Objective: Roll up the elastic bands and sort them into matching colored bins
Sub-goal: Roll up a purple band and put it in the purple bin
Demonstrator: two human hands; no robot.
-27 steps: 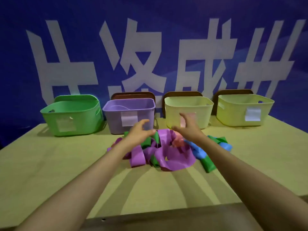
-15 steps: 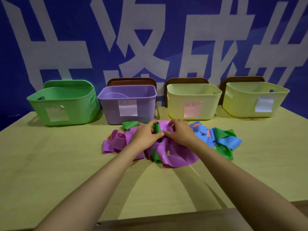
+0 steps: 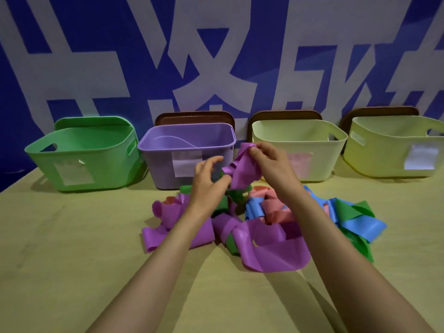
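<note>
The right hand (image 3: 271, 164) pinches the top end of one purple band (image 3: 242, 169) between thumb and fingertips, holding it up above the heap. The left hand (image 3: 206, 188) sits just below and to the left, fingers curled, its thumb tip against the band's twisted lower part; whether it truly grips there cannot be told. The two hands are close together but not touching. The lifted band is crumpled, and its long axis runs nearly upright, leaning from the upper end at the right hand down and left toward the left hand. It hangs in front of the gap between the second and third bins.

Under the hands lies a tangled heap of bands (image 3: 276, 251) on the table (image 3: 72, 260) in four colours: purple, green, blue and pink. They overlap too much to count. The widest purple loop lies flat at the near edge, while blue and green strips trail off to the right.

Four bins stand in a row along the far side of the table: a green bin (image 3: 84, 169), a purple bin (image 3: 156, 164), a pale yellow bin (image 3: 319, 155) and a yellow-green bin (image 3: 379, 155), each with one paper label on its front. Three brown lids (image 3: 194, 117) and one green lid (image 3: 91, 121) lean behind them against a blue banner (image 3: 72, 44) with large white characters
</note>
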